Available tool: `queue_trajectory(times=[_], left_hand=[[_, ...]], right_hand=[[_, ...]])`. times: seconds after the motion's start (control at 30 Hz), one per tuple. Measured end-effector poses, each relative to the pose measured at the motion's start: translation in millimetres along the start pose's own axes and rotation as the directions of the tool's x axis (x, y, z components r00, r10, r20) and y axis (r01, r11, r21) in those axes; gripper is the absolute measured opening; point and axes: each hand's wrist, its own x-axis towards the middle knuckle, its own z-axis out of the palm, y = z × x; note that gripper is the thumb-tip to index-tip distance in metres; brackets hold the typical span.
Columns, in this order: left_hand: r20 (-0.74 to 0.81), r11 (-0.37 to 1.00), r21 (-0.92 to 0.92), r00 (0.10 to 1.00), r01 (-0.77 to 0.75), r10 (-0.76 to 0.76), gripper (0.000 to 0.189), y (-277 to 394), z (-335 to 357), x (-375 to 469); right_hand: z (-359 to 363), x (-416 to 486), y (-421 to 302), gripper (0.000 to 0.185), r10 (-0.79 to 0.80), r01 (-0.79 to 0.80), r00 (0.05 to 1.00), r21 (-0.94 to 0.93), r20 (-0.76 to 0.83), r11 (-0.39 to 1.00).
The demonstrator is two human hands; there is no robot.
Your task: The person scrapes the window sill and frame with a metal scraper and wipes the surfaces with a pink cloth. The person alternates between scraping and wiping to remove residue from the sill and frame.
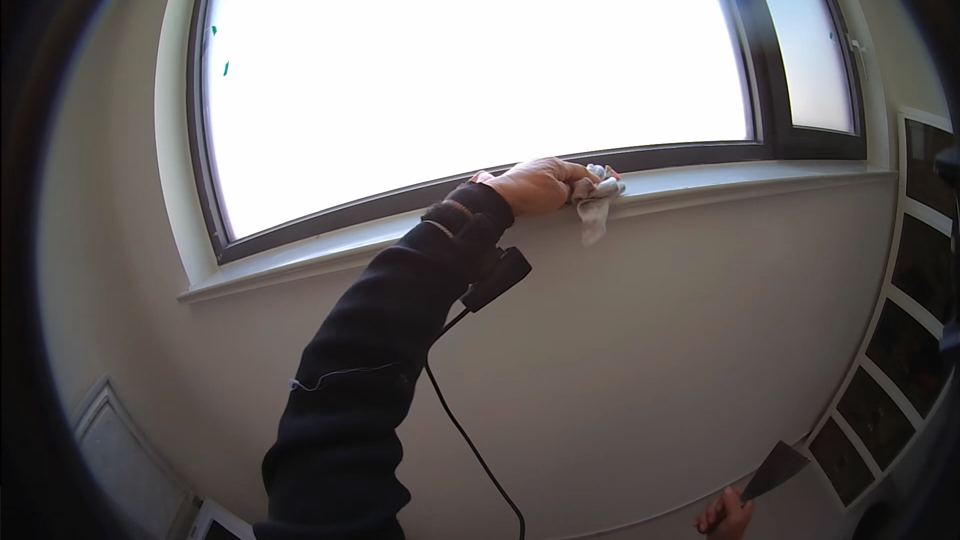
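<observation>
My left hand (536, 186) reaches up to the windowsill (697, 184) and presses a bunched, light-coloured cloth (594, 214) against its front edge. Part of the cloth hangs below the ledge. A black device (499, 279) with a black cable is at the wrist of that dark sleeve. Low at the right, my right hand (726, 514) grips a putty knife (776, 469), its wide blade pointing up and to the right, away from the sill. The handle is mostly hidden by the fingers.
Above the sill stands a dark-framed window (652, 159) with a handle (857, 49) at its right. A white frame with dark panels (874, 420) lines the right side. At lower left is a pale framed panel (127, 457).
</observation>
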Motion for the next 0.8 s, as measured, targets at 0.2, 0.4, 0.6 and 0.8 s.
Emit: queue_trajectory(times=[0.2, 0.4, 0.6, 0.8], left_hand=[[-0.041, 0.996, -0.017, 0.995, -0.087, 0.086, 0.024, -25, -55, -100], [-0.428, 0.967, -0.187, 0.872, 0.173, -0.239, 0.027, -85, -66, -173], [-0.452, 0.940, 0.315, 0.892, 0.133, 0.025, 0.029, -82, -35, -109], [-0.229, 0.946, -0.314, 0.973, -0.076, 0.003, 0.031, -28, -13, -58]], right_hand=[[13, 8, 0, 0.035, -0.041, 0.043, 0.998, -0.055, 0.041, 0.998], [23, 9, -1, 0.035, -0.002, 0.003, 1.000, -0.095, 0.009, 0.995], [42, 14, 3, 0.033, 0.029, -0.020, 0.996, -0.106, 0.086, 0.994], [54, 14, 3, 0.033, 0.030, -0.017, 0.984, -0.071, 0.177, 0.997]])
